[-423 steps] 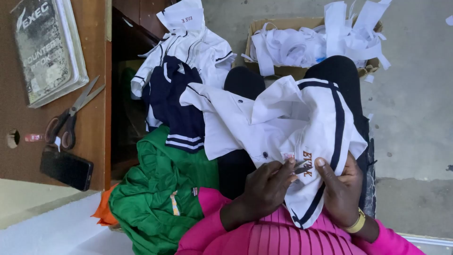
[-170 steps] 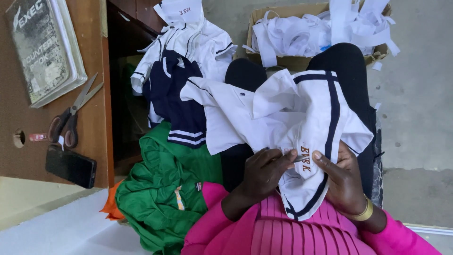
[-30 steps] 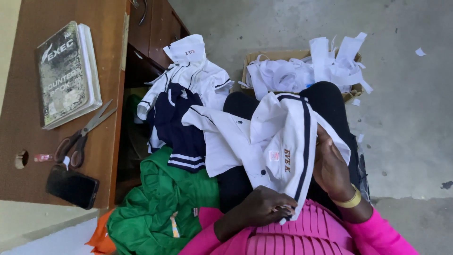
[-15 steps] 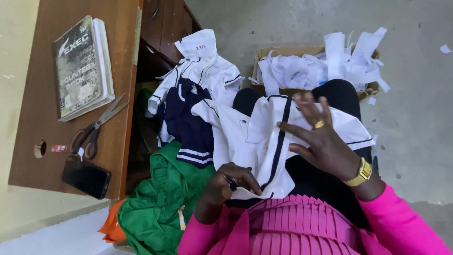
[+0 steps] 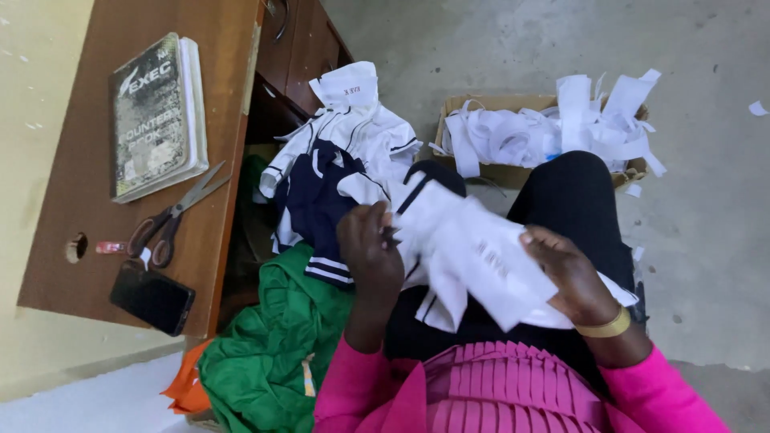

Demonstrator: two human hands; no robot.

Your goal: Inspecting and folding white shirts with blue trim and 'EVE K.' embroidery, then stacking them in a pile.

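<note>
A white garment with dark trim (image 5: 473, 256) is stretched over my lap between both hands. My left hand (image 5: 369, 248) grips its left edge near the dark stripe, fingers closed on the cloth. My right hand (image 5: 565, 273), with a gold bracelet at the wrist, pinches the right side of the fabric. I wear a pink top (image 5: 497, 393) and dark trousers (image 5: 569, 192). The garment's inner side faces up, with faint lettering showing through.
A pile of clothes lies to my left: a white shirt (image 5: 353, 128), a navy one (image 5: 309, 200), a green one (image 5: 269, 353). A cardboard box (image 5: 489, 172) of white strips sits ahead. The wooden desk (image 5: 88, 48) holds a book (image 5: 152, 112), scissors (image 5: 172, 216) and a phone (image 5: 152, 297).
The garment has been turned and spread wider. My right hand has come down from above the cloth to grip its right side, and my left hand has risen to hold the left edge.
</note>
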